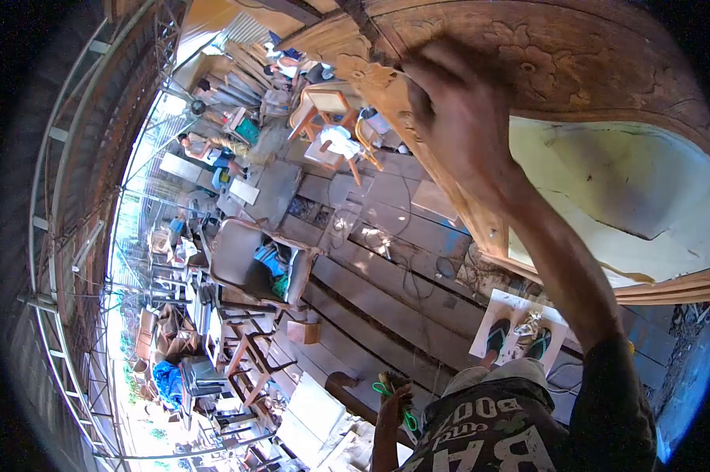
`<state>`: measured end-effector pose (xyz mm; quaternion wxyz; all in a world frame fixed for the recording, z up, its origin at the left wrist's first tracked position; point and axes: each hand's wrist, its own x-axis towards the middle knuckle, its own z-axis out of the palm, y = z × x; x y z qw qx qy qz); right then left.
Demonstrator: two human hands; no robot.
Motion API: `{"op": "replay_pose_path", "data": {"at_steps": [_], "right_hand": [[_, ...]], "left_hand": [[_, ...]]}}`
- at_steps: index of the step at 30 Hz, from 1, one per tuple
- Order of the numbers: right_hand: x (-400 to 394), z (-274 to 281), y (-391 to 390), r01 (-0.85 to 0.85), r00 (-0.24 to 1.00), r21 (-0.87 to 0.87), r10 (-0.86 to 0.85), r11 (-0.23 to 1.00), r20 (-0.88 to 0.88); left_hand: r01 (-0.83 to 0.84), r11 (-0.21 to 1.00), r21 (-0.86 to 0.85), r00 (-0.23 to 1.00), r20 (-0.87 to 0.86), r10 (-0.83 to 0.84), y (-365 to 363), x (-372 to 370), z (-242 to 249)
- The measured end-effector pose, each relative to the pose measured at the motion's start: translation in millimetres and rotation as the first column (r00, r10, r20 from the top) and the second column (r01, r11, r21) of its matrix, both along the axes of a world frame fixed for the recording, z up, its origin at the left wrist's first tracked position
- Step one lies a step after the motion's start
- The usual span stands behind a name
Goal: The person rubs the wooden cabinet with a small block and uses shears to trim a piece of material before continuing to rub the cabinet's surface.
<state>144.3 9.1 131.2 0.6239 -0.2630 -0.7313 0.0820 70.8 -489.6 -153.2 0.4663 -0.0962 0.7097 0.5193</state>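
Observation:
My right hand (469,118) reaches up to a carved wooden furniture frame (528,59) with flower reliefs. Its fingers are bent and closed against the wood near a joint, somewhat blurred; what they hold, if anything, is hidden. Below the carved rail sits a pale panel (556,169) with a torn, stained sheet on it. Low in front of my body, my left hand (398,397) is closed round a small dark thing with bright green loops (410,421), whose kind I cannot make out.
My feet in flip-flops (497,334) stand on a white board (482,322) over a plank floor (379,303). A box-like padded chair (233,252) holds blue cloth. Beyond are wooden chairs (327,102), a seated person (209,153), and piled furniture (245,354).

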Motion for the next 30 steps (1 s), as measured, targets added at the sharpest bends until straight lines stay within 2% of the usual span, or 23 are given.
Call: {"op": "replay_pose_path", "data": {"at_steps": [2, 3, 4, 6, 7, 8, 10, 11, 12, 14, 15, 17, 18, 20, 22, 24, 25, 26, 27, 28, 29, 30], "right_hand": [[-5, 15, 5, 0.155, 0.959, 0.064, -0.166, 0.986, 0.231], [-8, 28, 0, 0.207, 0.966, 0.26, -0.239, 0.943, 0.098], [-8, 23, 2, 0.205, 0.965, 0.264, -0.24, 0.943, 0.109], [-3, 8, 13, 0.12, 0.959, 0.462, -0.223, 0.879, 0.174], [2, 11, 29, -0.038, 0.917, 0.384, -0.121, 0.922, 0.381], [13, 5, 26, -0.04, 0.912, 0.389, -0.125, 0.92, 0.39], [33, -3, 12, -0.313, 0.867, 0.253, 0.167, 0.915, 0.47], [41, -2, 3, -0.237, 0.862, 0.286, 0.064, 0.928, 0.504], [43, 3, 4, -0.235, 0.859, 0.289, 0.059, 0.928, 0.508], [34, 13, 7, -0.035, 0.929, 0.065, 0.009, 0.997, 0.369], [22, 13, 13, -0.035, 0.929, 0.067, 0.008, 0.997, 0.37], [-5, -3, 25, 0.001, 0.93, 0.299, -0.111, 0.954, 0.35], [-1, -9, 20, 0.009, 0.924, 0.315, -0.129, 0.949, 0.36], [14, -27, -1, -0.233, 0.904, 0.114, 0.172, 0.966, 0.391], [19, -29, 0, -0.222, 0.897, 0.133, 0.149, 0.966, 0.416], [22, -37, -12, -0.249, 0.945, -0.22, 0.287, 0.943, 0.158], [18, -56, -25, -0.468, 0.86, -0.455, 0.509, 0.758, -0.036], [24, -59, -49, -0.479, 0.806, -0.598, 0.592, 0.642, -0.011], [20, -91, -64, -0.508, 0.747, -0.614, 0.664, 0.604, 0.035], [17, -115, -89, -0.514, 0.707, -0.729, 0.705, 0.453, -0.061], [17, -127, -113, -0.357, 0.697, -0.87, 0.717, 0.34, -0.006], [17, -149, -132, -0.371, 0.687, -0.87, 0.726, 0.323, -0.023]], "left_hand": [[-0.023, 0.997, 0.079, 1.0, -0.017, 0.024, -7, -3, -12], [-0.019, 0.997, 0.077, 1.0, -0.009, 0.02, -4, -3, -10], [-0.05, 0.992, 0.114, 0.998, -0.023, 0.053, 0, -1, -11], [-0.099, 0.986, 0.135, 0.995, -0.019, 0.102, 4, 11, -4], [-0.101, 0.985, 0.14, 0.994, -0.017, 0.105, 10, 13, 3], [-0.097, 0.983, 0.158, 0.995, -0.016, 0.101, 16, 13, 6], [-0.116, 0.982, 0.147, 0.993, 0.013, 0.116, 15, 7, -8], [-0.114, 0.986, 0.125, 0.993, 0.018, 0.113, 14, 4, -10], [-0.115, 0.987, 0.11, 0.993, 0.021, 0.113, 17, 1, -13], [-0.107, 0.989, 0.103, 0.994, -0.011, 0.109, 22, -3, -16], [-0.078, 0.991, 0.106, 0.997, -0.016, 0.08, 26, -5, -14], [-0.045, 0.994, 0.104, 0.999, -0.013, 0.047, 21, -8, -14], [-0.044, 0.992, 0.116, 0.999, -0.006, 0.045, 22, -12, -25], [-0.056, 0.99, 0.132, 0.998, 0.002, 0.056, 20, -11, -30], [-0.07, 0.989, 0.127, 0.997, -0.035, 0.075, 26, -7, -25], [-0.026, 0.988, 0.152, 0.997, -0.063, 0.036, 38, -3, -18], [-0.028, 0.963, 0.269, 0.995, -0.083, 0.052, 50, 2, 0], [-0.031, 0.924, 0.381, 0.993, -0.096, 0.072, 63, 8, 19], [0.065, 0.913, 0.402, 0.995, -0.097, -0.028, 76, 7, 39], [0.053, 0.91, 0.412, 0.997, -0.077, -0.023, 87, -3, 32], [0.249, 0.756, 0.606, 0.967, -0.109, -0.231, 98, -15, 19], [0.402, 0.518, 0.755, 0.891, -0.194, -0.41, 113, -20, 10]]}}
